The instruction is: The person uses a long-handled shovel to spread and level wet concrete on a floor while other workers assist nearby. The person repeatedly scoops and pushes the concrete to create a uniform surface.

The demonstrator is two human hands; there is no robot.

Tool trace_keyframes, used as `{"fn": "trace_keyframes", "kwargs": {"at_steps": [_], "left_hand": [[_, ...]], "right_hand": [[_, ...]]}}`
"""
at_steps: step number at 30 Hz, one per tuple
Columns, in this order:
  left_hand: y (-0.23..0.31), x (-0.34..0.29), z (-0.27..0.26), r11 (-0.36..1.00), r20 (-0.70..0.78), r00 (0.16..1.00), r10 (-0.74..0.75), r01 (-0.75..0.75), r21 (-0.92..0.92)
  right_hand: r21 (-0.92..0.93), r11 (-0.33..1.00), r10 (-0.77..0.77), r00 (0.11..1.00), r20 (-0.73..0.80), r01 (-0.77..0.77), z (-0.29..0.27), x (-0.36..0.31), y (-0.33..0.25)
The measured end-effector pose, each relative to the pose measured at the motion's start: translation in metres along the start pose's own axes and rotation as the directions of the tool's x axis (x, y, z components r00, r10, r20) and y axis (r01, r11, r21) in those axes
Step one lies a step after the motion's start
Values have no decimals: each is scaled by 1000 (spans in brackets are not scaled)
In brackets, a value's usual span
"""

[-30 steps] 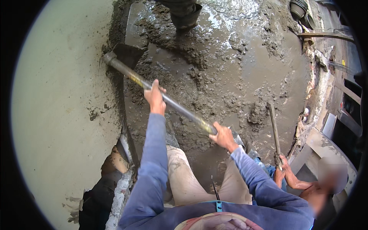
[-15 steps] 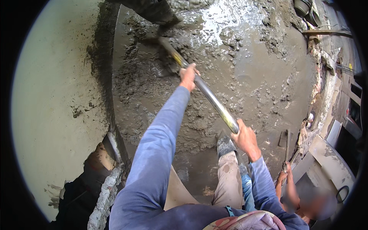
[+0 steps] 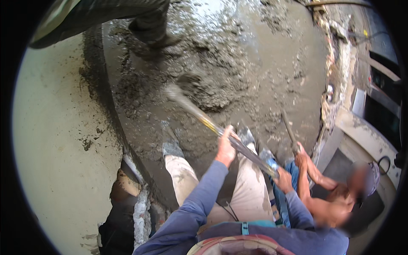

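A long metal-handled hoe (image 3: 203, 120) slants across the middle, its handle streaked yellow. My left hand (image 3: 226, 147) is closed around the handle partway down. Closer to my body, my right hand (image 3: 283, 180) grips the butt end. The far end is blurred and muddy beside a dark lump; the blade is hard to make out. Beneath it spreads lumpy wet concrete (image 3: 276, 80), heaped in front of my feet. My boots (image 3: 172, 148) stand in the grey mix.
At the right, another person (image 3: 325, 187) holds a tool handle (image 3: 288, 126) in both hands. Another person's muddy boot (image 3: 149, 27) stands at the far left. A pale wall panel (image 3: 59, 123) with a broken edge lines the left. Rough broken masonry (image 3: 335, 63) borders the right.
The hoe and both my hands have drawn back toward my body. The view has shifted, and more of the leg at the far left shows. The person at right has raised their tool handle.
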State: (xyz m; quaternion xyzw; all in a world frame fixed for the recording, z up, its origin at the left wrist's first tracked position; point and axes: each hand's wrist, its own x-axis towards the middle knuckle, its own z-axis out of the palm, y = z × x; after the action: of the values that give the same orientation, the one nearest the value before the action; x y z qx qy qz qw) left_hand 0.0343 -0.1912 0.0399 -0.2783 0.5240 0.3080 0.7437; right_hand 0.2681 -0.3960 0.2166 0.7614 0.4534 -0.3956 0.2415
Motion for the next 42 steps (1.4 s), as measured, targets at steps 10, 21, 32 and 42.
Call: {"fn": "trace_keyframes", "kwargs": {"at_steps": [10, 21, 32, 42], "left_hand": [[106, 88, -31, 888, -94, 932, 351, -299, 349], [-80, 30, 62, 813, -175, 985, -10, 110, 572], [107, 272, 382, -104, 533, 580, 617, -611, 785], [76, 292, 242, -300, 449, 692, 565, -334, 894]], "right_hand": [[173, 949, -268, 963, 1, 264, -23, 33, -111], [581, 765, 215, 961, 176, -278, 10, -92, -18], [958, 282, 26, 998, -56, 47, -53, 323, -170], [910, 395, 94, 991, 92, -122, -6, 215, -160]]}}
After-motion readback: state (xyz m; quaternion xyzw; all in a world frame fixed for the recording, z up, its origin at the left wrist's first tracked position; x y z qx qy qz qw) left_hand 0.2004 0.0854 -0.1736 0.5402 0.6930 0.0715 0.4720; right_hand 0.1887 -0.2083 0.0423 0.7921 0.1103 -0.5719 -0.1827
